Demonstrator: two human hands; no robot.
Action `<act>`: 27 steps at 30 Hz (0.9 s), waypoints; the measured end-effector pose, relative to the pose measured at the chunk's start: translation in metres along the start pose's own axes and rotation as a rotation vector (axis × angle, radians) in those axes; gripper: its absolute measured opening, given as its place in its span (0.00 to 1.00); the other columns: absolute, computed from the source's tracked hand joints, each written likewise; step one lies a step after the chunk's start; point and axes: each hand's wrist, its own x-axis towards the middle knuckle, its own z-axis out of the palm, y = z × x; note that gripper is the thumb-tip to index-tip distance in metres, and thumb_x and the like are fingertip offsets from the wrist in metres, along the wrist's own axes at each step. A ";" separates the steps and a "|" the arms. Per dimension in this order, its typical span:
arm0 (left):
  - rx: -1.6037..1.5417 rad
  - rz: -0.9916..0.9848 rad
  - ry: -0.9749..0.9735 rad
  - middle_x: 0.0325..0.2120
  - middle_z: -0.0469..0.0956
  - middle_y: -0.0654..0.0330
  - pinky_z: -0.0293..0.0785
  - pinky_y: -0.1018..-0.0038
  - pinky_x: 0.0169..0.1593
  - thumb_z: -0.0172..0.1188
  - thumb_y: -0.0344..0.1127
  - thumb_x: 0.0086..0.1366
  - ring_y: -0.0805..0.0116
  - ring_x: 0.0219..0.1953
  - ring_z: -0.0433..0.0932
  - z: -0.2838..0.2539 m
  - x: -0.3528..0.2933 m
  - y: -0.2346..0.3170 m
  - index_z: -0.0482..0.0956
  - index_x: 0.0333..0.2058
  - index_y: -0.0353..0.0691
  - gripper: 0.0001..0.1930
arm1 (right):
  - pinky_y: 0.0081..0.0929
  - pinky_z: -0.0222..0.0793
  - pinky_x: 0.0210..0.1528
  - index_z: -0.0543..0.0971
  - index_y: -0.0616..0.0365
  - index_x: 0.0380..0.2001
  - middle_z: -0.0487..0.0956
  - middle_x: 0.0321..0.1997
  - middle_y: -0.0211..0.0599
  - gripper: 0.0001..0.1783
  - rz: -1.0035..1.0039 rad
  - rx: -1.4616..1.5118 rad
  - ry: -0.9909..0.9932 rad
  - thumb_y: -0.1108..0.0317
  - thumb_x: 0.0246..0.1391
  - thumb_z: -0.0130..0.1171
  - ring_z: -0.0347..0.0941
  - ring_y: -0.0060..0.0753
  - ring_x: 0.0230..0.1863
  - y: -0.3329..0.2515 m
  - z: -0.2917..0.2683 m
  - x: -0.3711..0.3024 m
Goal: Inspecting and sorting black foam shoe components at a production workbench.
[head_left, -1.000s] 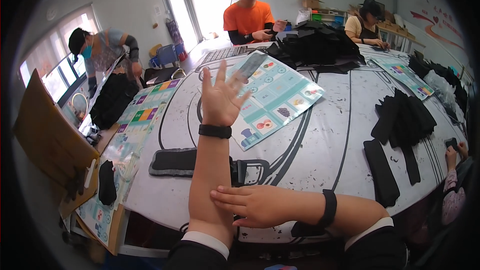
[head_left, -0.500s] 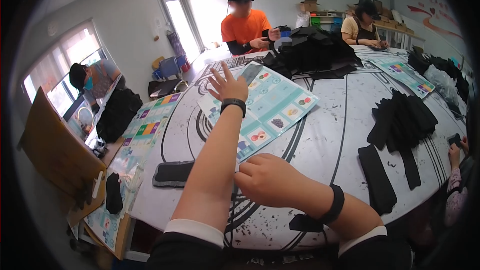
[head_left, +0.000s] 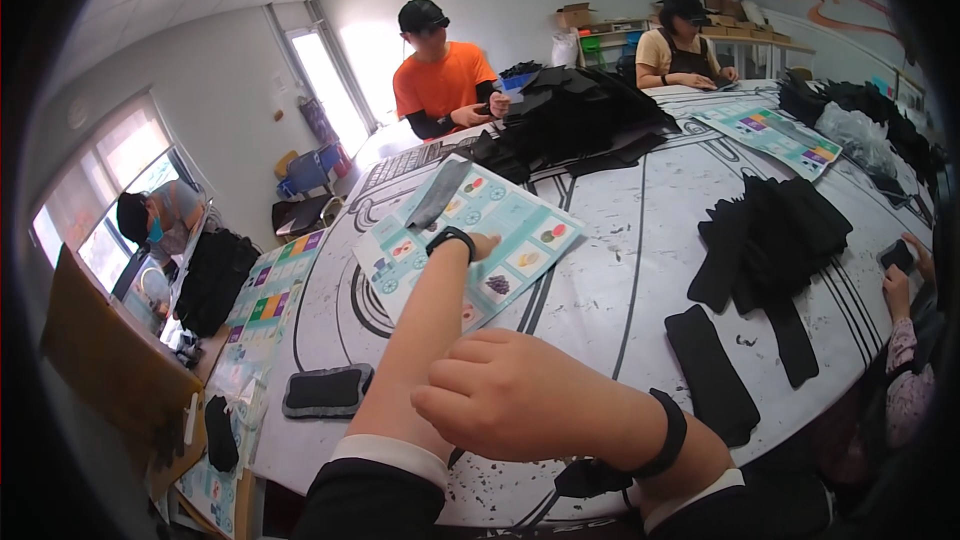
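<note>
My left hand [head_left: 484,243] is over a printed sheet [head_left: 530,218] with fruit and wheel pictures; its fingers are foreshortened, so their pose is unclear. Beyond the wrist, a grey strip [head_left: 438,196] lies on that sheet. My right hand [head_left: 490,390] is closed, knuckles up, close by my left forearm; whatever its fingers may hold is hidden. Left of that forearm rests a black pad with a grey border [head_left: 326,392]. A small black piece [head_left: 588,477] shows under my right wrist, and a long black strip [head_left: 710,375] lies to the right.
Black strips [head_left: 780,235] are heaped at right, and a large pile of black pieces [head_left: 580,120] stands at the far side. Another printed sheet [head_left: 765,135] lies at far right. Several people sit or stand around the table, one person's hands [head_left: 905,275] at the right edge.
My left hand, earlier raised with fingers spread near the grey strip, has moved down and right over the sheet. My right hand stays closed by my left forearm. The view has shifted.
</note>
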 end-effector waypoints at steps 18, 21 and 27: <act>-0.457 -0.366 0.725 0.69 0.39 0.52 0.37 0.49 0.68 0.43 0.50 0.67 0.51 0.71 0.40 -0.009 0.068 0.009 0.44 0.68 0.55 0.33 | 0.33 0.70 0.34 0.77 0.58 0.28 0.78 0.24 0.38 0.05 0.288 -0.221 0.468 0.69 0.50 0.59 0.74 0.33 0.26 -0.013 -0.121 -0.035; -0.229 -0.159 0.137 0.64 0.55 0.51 0.49 0.55 0.66 0.38 0.55 0.68 0.52 0.66 0.54 -0.001 0.073 -0.020 0.61 0.61 0.47 0.28 | 0.25 0.63 0.18 0.75 0.51 0.41 0.71 0.17 0.34 0.11 0.151 0.019 0.405 0.70 0.53 0.59 0.69 0.33 0.17 -0.009 -0.118 -0.030; -0.413 0.159 -0.284 0.52 0.75 0.51 0.75 0.66 0.51 0.36 0.59 0.69 0.59 0.53 0.75 -0.056 0.069 0.001 0.70 0.56 0.33 0.34 | 0.32 0.71 0.33 0.77 0.57 0.29 0.76 0.23 0.34 0.04 0.308 -0.165 0.291 0.69 0.50 0.58 0.75 0.33 0.26 -0.019 -0.118 -0.025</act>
